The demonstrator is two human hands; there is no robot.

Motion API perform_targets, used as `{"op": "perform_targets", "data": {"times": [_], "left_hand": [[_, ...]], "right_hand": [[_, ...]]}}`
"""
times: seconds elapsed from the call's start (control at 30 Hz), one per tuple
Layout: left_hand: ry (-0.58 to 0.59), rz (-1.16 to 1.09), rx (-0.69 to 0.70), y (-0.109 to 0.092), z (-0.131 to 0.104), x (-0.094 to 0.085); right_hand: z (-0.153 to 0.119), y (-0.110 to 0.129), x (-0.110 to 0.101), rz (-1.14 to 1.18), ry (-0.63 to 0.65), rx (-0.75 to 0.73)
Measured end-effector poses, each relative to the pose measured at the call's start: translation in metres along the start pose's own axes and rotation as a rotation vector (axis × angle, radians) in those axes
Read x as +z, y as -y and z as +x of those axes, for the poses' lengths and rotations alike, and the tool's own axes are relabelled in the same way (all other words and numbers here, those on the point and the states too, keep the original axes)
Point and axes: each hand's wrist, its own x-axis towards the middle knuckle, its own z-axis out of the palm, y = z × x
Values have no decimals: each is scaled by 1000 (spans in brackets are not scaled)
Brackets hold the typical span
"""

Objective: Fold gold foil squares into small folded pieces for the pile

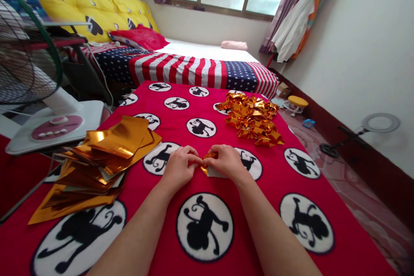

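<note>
Near the middle of the red patterned cloth, a small piece of gold foil paper [204, 170] with a pale underside lies between my hands. My left hand [183, 166] pinches its left edge, fingers pressed together. From the other side my right hand [224, 161] grips the paper, thumb and fingers closed on it and covering much of it. A loose stack of flat gold foil sheets [119, 140] is on the left of the cloth. At the back right sits a heap of folded gold foil pieces [254, 116].
The red cloth [258, 241] with monkey prints covers the table. A fan [58, 125] stands at the left, beside the sheets. Beyond the table is a bed [194, 71]. A yellow stool [297, 101] and a ring-shaped stand [381, 123] are on the right.
</note>
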Motion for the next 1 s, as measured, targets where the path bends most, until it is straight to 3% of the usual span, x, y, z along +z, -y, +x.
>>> {"op": "perform_targets", "data": {"times": [0.33,0.5,0.63,0.83,1.0], "left_hand": [[-55,-55,-82,1,0,2],[-23,-80,-22,3,0,0],[20,-115,1,0,1,-4],[7,-202,-121,0,1,-2],[-45,-332,-176,1,0,0]], "right_hand": [[-8,9,-5,-78,76,-24],[-10,11,-4,-69,27,-5],[-9,7,-3,104,65,55],[-8,-1,5,534,198,61],[-9,3,9,585,195,77]]}}
